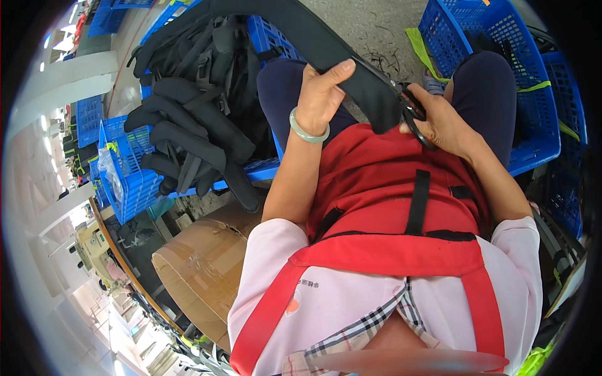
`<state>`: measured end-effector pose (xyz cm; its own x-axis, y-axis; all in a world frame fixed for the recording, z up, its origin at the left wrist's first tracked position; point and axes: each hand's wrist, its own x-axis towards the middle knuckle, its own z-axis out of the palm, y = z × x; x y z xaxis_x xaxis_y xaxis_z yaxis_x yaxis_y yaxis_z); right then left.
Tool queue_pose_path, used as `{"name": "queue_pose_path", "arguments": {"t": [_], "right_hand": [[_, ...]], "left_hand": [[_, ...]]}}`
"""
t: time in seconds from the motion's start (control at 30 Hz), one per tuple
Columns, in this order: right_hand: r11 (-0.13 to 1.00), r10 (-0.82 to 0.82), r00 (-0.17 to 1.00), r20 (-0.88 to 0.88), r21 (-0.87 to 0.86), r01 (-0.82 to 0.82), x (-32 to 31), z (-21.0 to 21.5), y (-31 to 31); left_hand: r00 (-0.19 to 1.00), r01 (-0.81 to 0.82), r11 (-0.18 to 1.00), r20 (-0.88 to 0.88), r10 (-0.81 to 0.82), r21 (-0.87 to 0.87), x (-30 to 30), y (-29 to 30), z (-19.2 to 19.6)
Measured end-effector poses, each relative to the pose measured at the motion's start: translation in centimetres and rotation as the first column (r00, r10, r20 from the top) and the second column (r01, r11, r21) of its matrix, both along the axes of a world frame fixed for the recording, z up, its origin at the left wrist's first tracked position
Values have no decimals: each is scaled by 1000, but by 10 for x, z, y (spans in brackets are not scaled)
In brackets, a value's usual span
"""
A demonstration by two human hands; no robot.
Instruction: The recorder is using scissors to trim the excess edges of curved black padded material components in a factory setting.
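Note:
A long, wide black padded strap (301, 37) stretches from above the crate on the left down to my lap. My left hand (322, 94), with a pale green bangle at the wrist, grips this strap with its thumb pressed on top. Beside the strap's near end, my right hand (442, 122) holds a pair of scissors (414, 114) by the black handles. The scissor blades are at the strap's right edge and mostly hidden, so I cannot tell whether they touch it. A red apron (376, 182) covers my lap just below both hands.
On my left, a blue crate (266, 169) is heaped with black padded straps (188, 141). Other blue crates (533, 135) stand close on my right, one with dark pieces inside. A cardboard box (200, 263) sits by my left elbow. Dark scraps litter the floor ahead.

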<state>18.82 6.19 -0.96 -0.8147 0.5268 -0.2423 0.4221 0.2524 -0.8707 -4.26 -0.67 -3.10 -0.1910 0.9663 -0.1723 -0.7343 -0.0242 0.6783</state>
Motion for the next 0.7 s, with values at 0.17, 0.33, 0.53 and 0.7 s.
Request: {"name": "queue_pose_path", "arguments": {"t": [0.17,0.33,0.53,0.7], "right_hand": [[999,24,1000,-2,47,-24,-12,17,1],[999,32,999,37,26,-33,-10,7,2],[999,-28,999,-30,14,29,-11,-1,2],[997,-58,993,-101,-65,51,-9,-12,6]], "left_hand": [[997,-15,998,-71,19,58,2,-1,0],[1000,-4,997,-29,6,82,-1,-1,-1],[998,34,993,-59,-27,110,4,0,-7],[989,40,988,-148,-18,146,3,0,-6]]}}
